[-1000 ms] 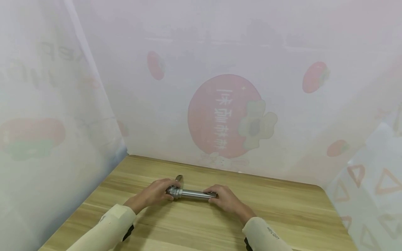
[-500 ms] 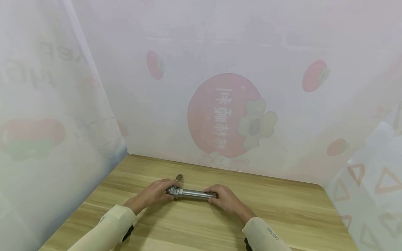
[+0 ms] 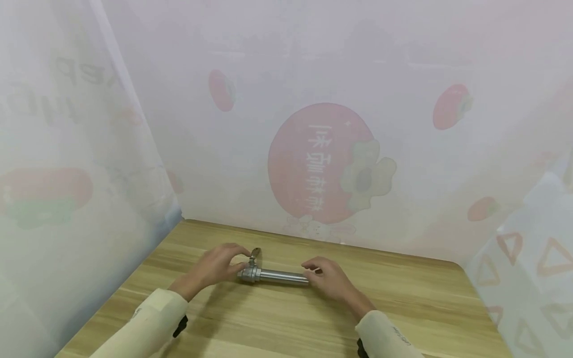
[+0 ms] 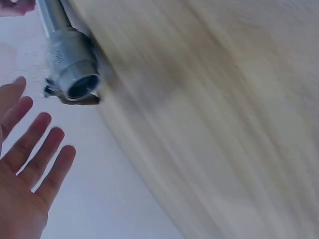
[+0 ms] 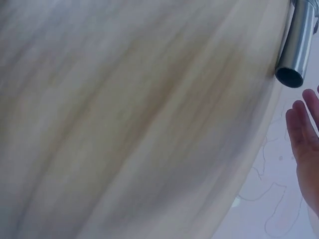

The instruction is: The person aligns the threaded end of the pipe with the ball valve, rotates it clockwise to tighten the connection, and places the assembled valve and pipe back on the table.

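A silver metal pipe with a valve fitting [image 3: 273, 275] lies on the wooden table [image 3: 277, 328], its fitting end to the left. My left hand [image 3: 219, 266] hovers just left of the fitting, fingers spread and holding nothing; in the left wrist view the fingers [image 4: 35, 154] are straight and apart from the fitting [image 4: 72, 62]. My right hand [image 3: 327, 278] sits just right of the pipe's plain end, fingers relaxed and off the pipe. The right wrist view shows the pipe's open end [image 5: 294, 50] with my fingertips [image 5: 301, 129] beside it, not touching.
White translucent curtains [image 3: 313, 124] printed with red fruit close in the table at the back and on both sides. The table's back edge runs just behind the pipe. Bare wood lies in front of my hands.
Both hands have let go of the pipe and drawn slightly away from its ends, fingers opening. The pipe stays lying in the same spot.
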`<state>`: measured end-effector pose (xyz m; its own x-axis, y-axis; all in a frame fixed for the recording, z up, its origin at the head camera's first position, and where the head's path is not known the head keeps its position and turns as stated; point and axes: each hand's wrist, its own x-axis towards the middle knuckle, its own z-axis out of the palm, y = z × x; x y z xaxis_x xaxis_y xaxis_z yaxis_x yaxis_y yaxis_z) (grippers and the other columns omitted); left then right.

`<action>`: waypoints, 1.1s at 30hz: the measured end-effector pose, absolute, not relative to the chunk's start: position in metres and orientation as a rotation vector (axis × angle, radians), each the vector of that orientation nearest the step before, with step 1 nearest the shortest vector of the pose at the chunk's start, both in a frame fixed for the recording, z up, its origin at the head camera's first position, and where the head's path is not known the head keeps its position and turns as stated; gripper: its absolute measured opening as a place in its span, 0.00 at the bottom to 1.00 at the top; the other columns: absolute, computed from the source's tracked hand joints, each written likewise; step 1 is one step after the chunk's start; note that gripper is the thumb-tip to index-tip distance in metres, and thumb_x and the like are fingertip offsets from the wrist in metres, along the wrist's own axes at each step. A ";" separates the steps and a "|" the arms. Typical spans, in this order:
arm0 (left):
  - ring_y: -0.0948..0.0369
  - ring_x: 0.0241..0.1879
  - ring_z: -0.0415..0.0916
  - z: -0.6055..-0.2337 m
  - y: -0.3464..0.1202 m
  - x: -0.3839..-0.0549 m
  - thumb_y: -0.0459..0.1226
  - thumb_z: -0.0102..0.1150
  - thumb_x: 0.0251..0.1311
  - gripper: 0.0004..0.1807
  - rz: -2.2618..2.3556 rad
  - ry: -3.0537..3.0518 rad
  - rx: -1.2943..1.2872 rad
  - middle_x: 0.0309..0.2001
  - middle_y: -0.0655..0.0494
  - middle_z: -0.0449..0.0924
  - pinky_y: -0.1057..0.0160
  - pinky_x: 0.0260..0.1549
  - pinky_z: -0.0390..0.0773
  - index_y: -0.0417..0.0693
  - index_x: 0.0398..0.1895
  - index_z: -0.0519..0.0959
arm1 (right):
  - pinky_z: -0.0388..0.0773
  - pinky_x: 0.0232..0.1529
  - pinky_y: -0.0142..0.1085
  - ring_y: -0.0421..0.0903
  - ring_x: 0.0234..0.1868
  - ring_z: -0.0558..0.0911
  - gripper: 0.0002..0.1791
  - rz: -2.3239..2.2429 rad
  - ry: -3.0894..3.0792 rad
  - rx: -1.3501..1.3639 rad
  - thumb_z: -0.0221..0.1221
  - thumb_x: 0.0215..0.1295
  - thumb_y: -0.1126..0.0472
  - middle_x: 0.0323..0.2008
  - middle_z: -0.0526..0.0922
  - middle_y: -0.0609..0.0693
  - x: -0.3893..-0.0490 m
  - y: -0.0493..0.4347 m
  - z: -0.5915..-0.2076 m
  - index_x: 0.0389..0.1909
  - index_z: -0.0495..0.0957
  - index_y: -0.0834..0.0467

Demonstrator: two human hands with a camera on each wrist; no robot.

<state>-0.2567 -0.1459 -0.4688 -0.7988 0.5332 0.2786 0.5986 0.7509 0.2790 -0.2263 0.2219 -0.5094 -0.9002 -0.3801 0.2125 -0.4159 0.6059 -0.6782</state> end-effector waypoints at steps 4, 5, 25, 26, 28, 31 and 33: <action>0.46 0.64 0.83 -0.460 -0.131 -0.252 0.46 0.71 0.74 0.15 -0.509 -2.782 -0.886 0.62 0.51 0.88 0.39 0.61 0.85 0.56 0.59 0.88 | 0.86 0.64 0.50 0.52 0.63 0.85 0.17 1.183 -2.769 0.657 0.63 0.82 0.52 0.62 0.87 0.50 -0.218 0.236 -0.504 0.63 0.85 0.56; 0.47 0.65 0.83 -0.459 -0.126 -0.250 0.46 0.71 0.74 0.15 -0.514 -2.775 -0.898 0.62 0.52 0.88 0.40 0.61 0.85 0.56 0.59 0.88 | 0.86 0.64 0.50 0.52 0.63 0.85 0.18 1.176 -2.773 0.652 0.63 0.82 0.52 0.62 0.88 0.51 -0.215 0.239 -0.503 0.63 0.85 0.56; 0.49 0.71 0.75 -0.447 -0.026 -0.218 0.51 0.64 0.79 0.22 -0.475 -2.635 -1.243 0.69 0.51 0.82 0.41 0.66 0.81 0.56 0.69 0.82 | 0.75 0.72 0.66 0.62 0.75 0.75 0.29 0.776 -2.872 0.479 0.60 0.82 0.41 0.71 0.81 0.54 -0.154 0.297 -0.484 0.74 0.77 0.53; 0.48 0.71 0.75 -0.446 -0.023 -0.217 0.51 0.63 0.79 0.23 -0.475 -2.622 -1.254 0.69 0.50 0.82 0.40 0.65 0.82 0.55 0.70 0.81 | 0.76 0.72 0.65 0.62 0.74 0.76 0.29 0.757 -2.868 0.487 0.60 0.83 0.43 0.70 0.81 0.55 -0.152 0.299 -0.484 0.74 0.77 0.54; 0.47 0.72 0.74 -0.445 -0.019 -0.215 0.52 0.63 0.79 0.24 -0.496 -2.625 -1.260 0.70 0.48 0.80 0.37 0.65 0.81 0.54 0.71 0.80 | 0.76 0.72 0.65 0.62 0.73 0.77 0.28 0.718 -2.855 0.501 0.60 0.83 0.43 0.70 0.81 0.55 -0.150 0.302 -0.484 0.74 0.77 0.54; 0.46 0.74 0.71 -0.444 -0.013 -0.213 0.53 0.62 0.79 0.26 -0.493 -2.663 -1.249 0.74 0.47 0.77 0.33 0.67 0.78 0.55 0.73 0.78 | 0.77 0.71 0.65 0.62 0.71 0.78 0.28 0.660 -2.827 0.513 0.61 0.82 0.44 0.69 0.82 0.55 -0.145 0.307 -0.484 0.74 0.77 0.54; 0.45 0.77 0.67 -0.444 -0.010 -0.213 0.55 0.60 0.80 0.28 -0.473 -2.710 -1.225 0.77 0.47 0.74 0.32 0.71 0.74 0.57 0.76 0.76 | 0.78 0.69 0.65 0.61 0.70 0.79 0.28 0.612 -2.800 0.513 0.63 0.81 0.45 0.68 0.82 0.55 -0.141 0.310 -0.483 0.73 0.78 0.54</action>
